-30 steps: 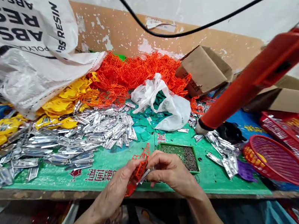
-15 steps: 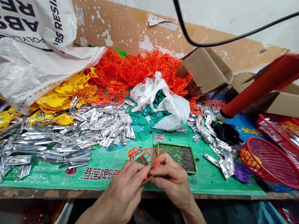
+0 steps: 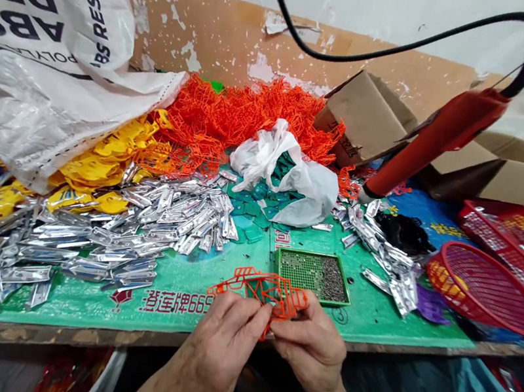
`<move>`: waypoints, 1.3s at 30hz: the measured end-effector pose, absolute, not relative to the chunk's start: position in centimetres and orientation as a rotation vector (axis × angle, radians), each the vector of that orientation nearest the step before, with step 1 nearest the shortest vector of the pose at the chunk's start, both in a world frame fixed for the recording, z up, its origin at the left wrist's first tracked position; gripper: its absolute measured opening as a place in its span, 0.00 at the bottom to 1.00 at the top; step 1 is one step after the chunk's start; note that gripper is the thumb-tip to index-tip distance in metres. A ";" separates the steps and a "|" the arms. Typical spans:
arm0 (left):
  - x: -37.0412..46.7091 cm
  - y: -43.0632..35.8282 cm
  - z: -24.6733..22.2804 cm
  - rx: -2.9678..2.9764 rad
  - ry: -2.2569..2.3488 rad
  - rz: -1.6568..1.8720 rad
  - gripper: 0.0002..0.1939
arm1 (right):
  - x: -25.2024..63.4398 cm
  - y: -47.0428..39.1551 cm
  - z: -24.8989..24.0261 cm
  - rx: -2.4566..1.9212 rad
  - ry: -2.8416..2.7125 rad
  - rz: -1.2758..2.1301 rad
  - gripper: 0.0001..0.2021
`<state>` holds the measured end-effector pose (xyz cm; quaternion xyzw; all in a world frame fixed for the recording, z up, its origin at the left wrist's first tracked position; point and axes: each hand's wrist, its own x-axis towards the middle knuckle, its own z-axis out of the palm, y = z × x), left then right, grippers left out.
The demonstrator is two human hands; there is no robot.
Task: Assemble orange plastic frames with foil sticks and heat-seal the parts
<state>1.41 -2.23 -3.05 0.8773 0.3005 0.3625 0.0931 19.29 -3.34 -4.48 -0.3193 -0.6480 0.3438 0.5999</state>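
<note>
Turned from nearly upright a second ago, the orange plastic frame (image 3: 294,298) now spreads sideways over the bench (image 3: 88,316), just in front of the green tray (image 3: 297,269). The left hand (image 3: 221,342) pinches its near edge; the right hand (image 3: 313,342), its grip pressed together, pinches the right end.

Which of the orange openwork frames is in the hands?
The single orange frame nearest the camera, held by both the left hand and right hand; the orange heap lies farther back, untouched.
</note>
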 end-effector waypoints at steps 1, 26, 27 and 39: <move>1.4 -2.2 -3.0 2.622 0.901 1.047 0.21 | 19.2 -3.3 -4.5 -0.747 -1.500 0.793 0.16; 1.4 -1.7 -2.1 2.636 0.929 0.855 0.16 | 19.6 -3.5 -3.6 -1.041 -1.971 0.177 0.17; 1.5 -1.7 -2.0 2.636 0.926 0.849 0.16 | 19.6 -3.6 -3.6 -1.054 -1.972 0.155 0.16; 1.6 -2.0 -2.5 2.659 0.982 0.747 0.14 | 19.1 -4.1 -4.1 -1.032 -1.989 0.106 0.17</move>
